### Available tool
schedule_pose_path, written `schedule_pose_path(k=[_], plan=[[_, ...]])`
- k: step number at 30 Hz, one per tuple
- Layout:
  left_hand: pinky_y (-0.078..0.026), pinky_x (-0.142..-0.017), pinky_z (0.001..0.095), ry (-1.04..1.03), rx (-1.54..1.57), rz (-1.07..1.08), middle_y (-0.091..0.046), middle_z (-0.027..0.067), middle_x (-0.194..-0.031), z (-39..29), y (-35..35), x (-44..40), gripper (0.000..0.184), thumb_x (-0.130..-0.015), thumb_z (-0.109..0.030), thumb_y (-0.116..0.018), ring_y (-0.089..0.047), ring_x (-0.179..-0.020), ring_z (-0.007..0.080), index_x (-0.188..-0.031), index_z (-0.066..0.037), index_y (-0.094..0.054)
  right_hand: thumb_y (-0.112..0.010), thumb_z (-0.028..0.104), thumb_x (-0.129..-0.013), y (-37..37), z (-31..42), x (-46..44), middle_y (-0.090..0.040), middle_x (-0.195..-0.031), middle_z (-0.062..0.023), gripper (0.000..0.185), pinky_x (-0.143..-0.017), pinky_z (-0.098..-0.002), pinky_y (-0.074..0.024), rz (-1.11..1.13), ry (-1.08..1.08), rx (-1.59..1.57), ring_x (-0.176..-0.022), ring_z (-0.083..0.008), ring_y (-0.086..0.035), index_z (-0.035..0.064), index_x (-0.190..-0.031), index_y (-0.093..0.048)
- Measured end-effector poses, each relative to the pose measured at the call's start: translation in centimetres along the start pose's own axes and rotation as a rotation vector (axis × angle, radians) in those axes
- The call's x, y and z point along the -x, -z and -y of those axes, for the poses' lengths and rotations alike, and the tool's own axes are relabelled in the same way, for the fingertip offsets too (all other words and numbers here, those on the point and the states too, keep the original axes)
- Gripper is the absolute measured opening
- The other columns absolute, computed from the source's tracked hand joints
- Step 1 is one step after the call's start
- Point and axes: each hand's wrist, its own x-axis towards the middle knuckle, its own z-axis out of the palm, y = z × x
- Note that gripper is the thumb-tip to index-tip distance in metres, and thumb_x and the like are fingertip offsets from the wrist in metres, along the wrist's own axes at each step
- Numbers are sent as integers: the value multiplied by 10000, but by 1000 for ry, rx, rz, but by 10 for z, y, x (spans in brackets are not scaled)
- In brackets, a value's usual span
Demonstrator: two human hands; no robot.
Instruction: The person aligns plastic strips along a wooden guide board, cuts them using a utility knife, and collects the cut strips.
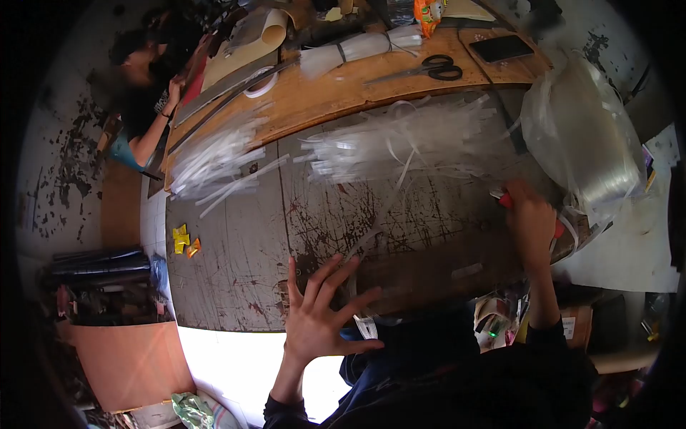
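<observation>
My left hand is spread over the near edge of the scratched table, fingers apart. A thin translucent plastic strip runs beside its fingertips up to a bundle of clear strips at the table's middle; whether the fingers touch the strip I cannot tell. At the right side, my right hand is closed round a red utility knife with a metallic tip pointing left. Above that hand stands a large roll of clear plastic.
Loose clear strips lie at the left, near yellow wrapped sweets. On the raised wooden board are scissors, a phone, a tape roll and a tied strip bundle. Another person is at the far left.
</observation>
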Motion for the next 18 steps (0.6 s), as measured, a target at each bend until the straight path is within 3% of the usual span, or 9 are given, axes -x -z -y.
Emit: schedule_pose_path(k=[3, 7, 8, 9, 11, 12, 15, 16, 18], plan=[[-37, -1021, 600, 19, 72, 106, -396, 24, -1276, 4, 1, -1, 664, -533, -681, -628, -356, -1212, 212, -1076, -306, -556, -555, 41, -664, -3, -3, 2, -580, -800, -29, 166, -533, -380, -456, -28, -44, 19, -617, -299, -568, 134, -800, -544], [-107, -998, 598, -15, 34, 192, -380, 26, -1288, 7, 0, -3, 539, -622, -607, -634, -342, -1224, 193, -1031, -273, -524, -548, 9, -615, 2, -1, -2, -562, -761, -25, 202, -531, -376, -432, -25, -24, -10, -606, -280, -534, 121, -784, -540], [-182, -976, 569, -34, 69, 147, -407, 52, -1270, 6, 3, -5, 471, -639, -480, -690, -386, -1199, 203, -944, -186, -485, -550, 8, -613, 3, -1, -1, -560, -760, -27, 205, -534, -376, -427, -2, -35, -25, -604, -277, -531, 120, -785, -542], [-182, -976, 569, -44, 69, 152, -407, 52, -1270, 8, 3, -4, 471, -639, -480, -690, -386, -1199, 203, -944, -186, -485, -551, 8, -610, 3, -1, -2, -558, -759, -30, 208, -538, -375, -422, 16, -46, -38, -602, -274, -528, 119, -785, -544], [-222, -967, 536, -15, 292, 51, -436, 88, -1243, 13, 0, 1, 423, -636, -329, -714, -447, -1148, 223, -858, -117, -424, -554, 10, -608, 4, -1, -2, -559, -762, -31, 214, -539, -373, -417, 23, -59, -66, -605, -273, -527, 120, -792, -549], [-299, -944, 475, -9, 273, 0, -486, 122, -1182, 10, 4, -4, 374, -634, -209, -688, -508, -1071, 241, -812, -92, -380, -557, 11, -607, 4, -1, -3, -560, -765, -33, 221, -541, -372, -412, 30, -56, -98, -608, -273, -526, 122, -798, -553], [-355, -915, 434, 39, 305, -101, -518, 122, -1131, 9, -2, -2, 339, -645, -164, -657, -525, -1031, 244, -819, -78, -379, -565, 16, -603, 5, 0, -6, -559, -765, -32, 234, -541, -375, -407, 32, -59, -102, -614, -278, -526, 124, -811, -559], [-436, -836, 385, 57, 293, -122, -547, 116, -1059, 6, 0, -4, 326, -626, -81, -648, -546, -974, 229, -817, -77, -384, -565, 16, -603, 6, 1, -7, -559, -765, -32, 234, -541, -375, -407, 30, -55, -104, -614, -278, -526, 124, -811, -559], [-455, -809, 375, 37, 364, -200, -548, 111, -1042, 9, -10, 0, 330, -614, -45, -646, -553, -946, 220, -813, -78, -384, -572, 22, -602, 7, 2, -2, -558, -768, -35, 243, -541, -380, -403, 50, -70, -80, -614, -287, -525, 123, -823, -558]])
